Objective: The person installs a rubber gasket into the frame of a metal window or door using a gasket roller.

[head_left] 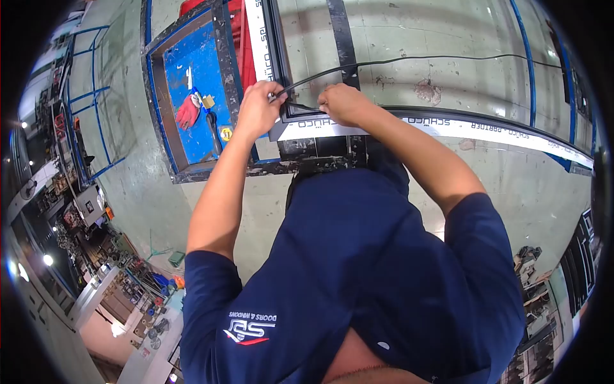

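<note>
A dark window or door frame with white printed film lies before me, its near-left corner between my hands. My left hand is at this corner, fingers closed on a thin black strip that curves off to the right across the opening. Just right of the corner, my right hand is pinched over the near side of the frame, on a dark piece of the strip along the inner edge. The fingertips are small in view, and the strip's end is hidden near the corner.
On the left, a blue tray in a dark-edged stand holds a red glove, a black-handled tool and a yellow tape roll. Blue metal rails stand at the right. A cluttered workbench is at the lower left.
</note>
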Demonstrator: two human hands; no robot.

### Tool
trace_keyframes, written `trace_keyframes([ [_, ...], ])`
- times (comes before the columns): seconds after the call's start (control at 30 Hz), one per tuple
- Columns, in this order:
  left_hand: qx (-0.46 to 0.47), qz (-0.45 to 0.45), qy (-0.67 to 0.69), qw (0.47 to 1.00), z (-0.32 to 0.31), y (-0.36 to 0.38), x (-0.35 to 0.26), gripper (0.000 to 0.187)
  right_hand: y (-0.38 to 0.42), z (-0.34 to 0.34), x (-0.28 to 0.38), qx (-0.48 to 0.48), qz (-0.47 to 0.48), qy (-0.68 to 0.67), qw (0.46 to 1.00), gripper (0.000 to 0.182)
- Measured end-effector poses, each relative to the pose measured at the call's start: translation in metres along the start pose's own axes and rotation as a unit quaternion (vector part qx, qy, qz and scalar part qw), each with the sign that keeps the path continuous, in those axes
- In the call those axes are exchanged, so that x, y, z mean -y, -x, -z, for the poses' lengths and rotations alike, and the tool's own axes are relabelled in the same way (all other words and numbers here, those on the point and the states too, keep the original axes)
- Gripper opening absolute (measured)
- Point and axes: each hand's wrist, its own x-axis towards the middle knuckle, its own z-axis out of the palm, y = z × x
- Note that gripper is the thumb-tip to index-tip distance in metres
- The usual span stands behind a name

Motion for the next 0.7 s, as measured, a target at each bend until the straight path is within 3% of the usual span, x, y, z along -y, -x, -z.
trace_keyframes([
  [0.03, 0.001, 0.001, 0.004, 1.0, -0.001, 0.01, 0.003, 0.014, -0.009, 0.004, 0.006, 0.003, -0.002, 0.001, 1.0, 0.021],
  [0.1, -0.016, 0.025, 0.054, 0.998, -0.004, 0.024, 0.01, 0.009, -0.024, 0.013, 0.015, 0.129, -0.084, -0.016, 0.988, 0.027],
  [0.13, -0.017, 0.079, 0.15, 0.985, -0.01, 0.027, 0.012, 0.014, -0.03, 0.014, 0.016, 0.136, -0.08, -0.009, 0.987, 0.03],
  [0.23, -0.043, 0.104, 0.2, 0.973, -0.016, 0.035, 0.011, 0.015, -0.045, 0.014, 0.02, 0.204, -0.068, 0.056, 0.975, 0.031],
  [0.37, -0.092, 0.015, 0.24, 0.966, -0.03, 0.041, 0.027, 0.014, -0.045, 0.014, 0.021, 0.225, -0.057, 0.08, 0.969, 0.035],
  [0.43, -0.1, 0.013, 0.268, 0.958, -0.029, 0.042, 0.026, 0.016, -0.047, 0.013, 0.027, 0.243, -0.071, 0.104, 0.962, 0.036],
  [0.5, -0.101, -0.031, 0.225, 0.969, -0.029, 0.04, 0.029, 0.018, -0.048, 0.013, 0.03, 0.259, -0.086, 0.127, 0.954, 0.037],
  [0.7, -0.091, -0.026, 0.213, 0.973, -0.029, 0.038, 0.034, 0.018, -0.055, 0.005, 0.035, 0.262, -0.143, 0.165, 0.94, 0.039],
])
